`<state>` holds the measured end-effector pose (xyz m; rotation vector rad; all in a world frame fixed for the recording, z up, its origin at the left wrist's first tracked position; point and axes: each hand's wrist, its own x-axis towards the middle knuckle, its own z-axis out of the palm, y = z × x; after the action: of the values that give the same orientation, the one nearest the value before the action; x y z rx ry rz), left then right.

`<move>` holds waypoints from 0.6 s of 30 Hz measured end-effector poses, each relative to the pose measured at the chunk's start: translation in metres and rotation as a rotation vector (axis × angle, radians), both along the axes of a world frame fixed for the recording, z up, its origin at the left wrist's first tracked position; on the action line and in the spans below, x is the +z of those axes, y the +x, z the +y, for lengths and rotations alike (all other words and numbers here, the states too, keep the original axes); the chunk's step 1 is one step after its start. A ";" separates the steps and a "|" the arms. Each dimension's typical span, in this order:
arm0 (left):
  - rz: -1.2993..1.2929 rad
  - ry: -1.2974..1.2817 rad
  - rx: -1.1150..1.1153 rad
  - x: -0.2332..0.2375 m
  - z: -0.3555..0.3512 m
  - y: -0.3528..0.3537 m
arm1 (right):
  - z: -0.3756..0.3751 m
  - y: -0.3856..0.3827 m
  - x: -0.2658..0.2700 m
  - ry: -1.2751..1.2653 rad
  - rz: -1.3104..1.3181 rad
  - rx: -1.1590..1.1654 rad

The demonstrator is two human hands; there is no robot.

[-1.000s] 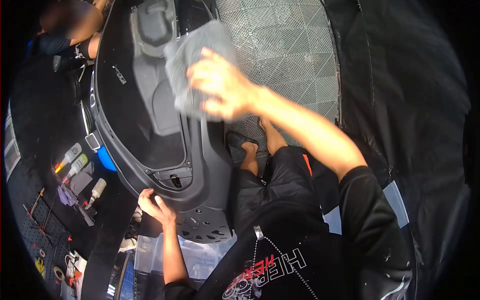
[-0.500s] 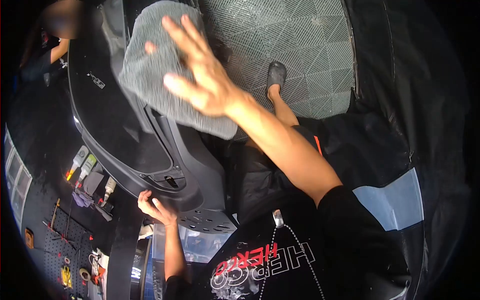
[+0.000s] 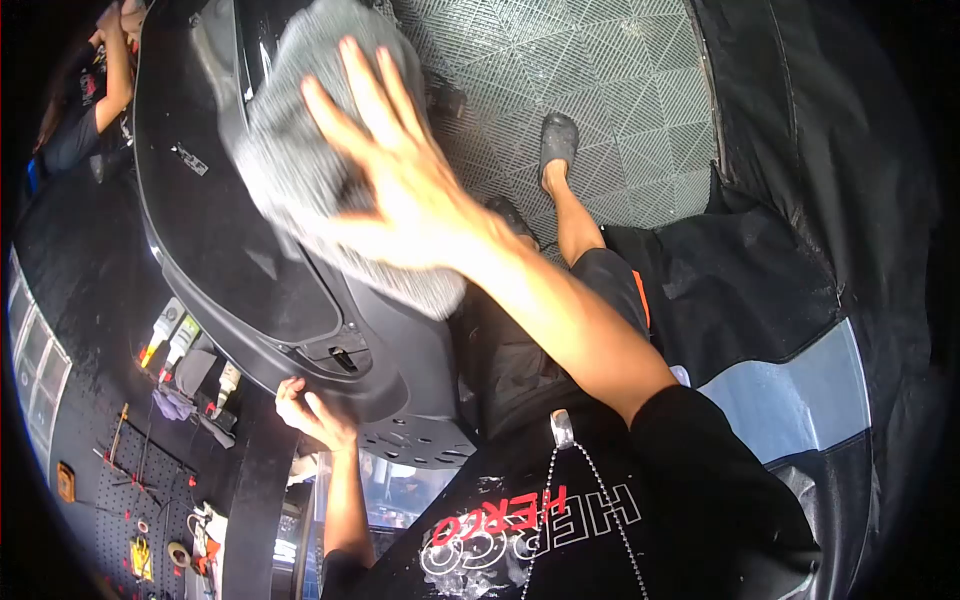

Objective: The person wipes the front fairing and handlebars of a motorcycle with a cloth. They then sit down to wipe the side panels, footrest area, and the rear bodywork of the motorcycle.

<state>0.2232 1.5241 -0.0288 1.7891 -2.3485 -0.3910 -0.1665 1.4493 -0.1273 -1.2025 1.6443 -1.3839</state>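
Note:
My right hand (image 3: 400, 190) lies on a fluffy grey cloth (image 3: 295, 150), its fingers spread and pointing up and left. The cloth covers the upper inner part of a large black panel (image 3: 230, 230), which looks like a car door panel. At the panel's lower edge is my left hand (image 3: 316, 416), its fingers bent against the rim near a small recess with an opening. Part of the left fingers is hidden. Below that hand the panel has a section with several holes (image 3: 405, 440).
Another person's arm (image 3: 115, 80) is at the upper left. Bottles (image 3: 180, 338) and a purple cloth (image 3: 172, 404) hang by a pegboard with tools (image 3: 125, 500) on the left. Grey floor tiles (image 3: 640, 110) and a black curtain (image 3: 830, 130) lie to the right.
My right hand and the cloth have shifted slightly; the cloth's lower edge is lower in view. My left hand stays at the panel's edge. More of the other person's arm shows.

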 end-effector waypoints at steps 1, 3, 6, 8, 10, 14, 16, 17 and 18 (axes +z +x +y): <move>-0.008 -0.001 0.005 0.000 0.002 0.001 | -0.012 -0.002 -0.003 0.001 0.056 -0.031; -0.019 -0.013 0.011 0.000 0.001 0.002 | 0.000 0.005 -0.004 -0.021 -0.011 -0.025; -0.057 -0.021 0.017 0.003 0.001 -0.004 | 0.057 0.020 -0.004 -0.022 -0.283 0.097; -0.072 -0.031 0.016 0.003 0.001 -0.006 | 0.104 0.032 -0.002 0.002 -0.618 0.186; -0.077 -0.018 0.027 0.004 0.001 -0.007 | 0.133 0.042 0.003 0.037 -0.734 0.228; -0.042 -0.024 0.009 0.001 0.000 -0.001 | 0.097 0.030 -0.007 -0.066 -0.233 0.175; -0.059 -0.031 0.005 0.004 -0.001 -0.007 | 0.044 0.013 -0.004 -0.034 -0.147 0.052; -0.069 -0.032 0.004 0.004 -0.001 -0.010 | 0.018 0.001 -0.004 -0.007 -0.079 0.007; -0.054 -0.045 0.023 0.001 -0.001 -0.009 | -0.007 -0.012 -0.003 0.016 -0.048 -0.003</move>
<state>0.2144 1.5236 -0.0283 1.8272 -2.3501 -0.2882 -0.1787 1.4422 -0.1307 -1.1494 1.6215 -1.3886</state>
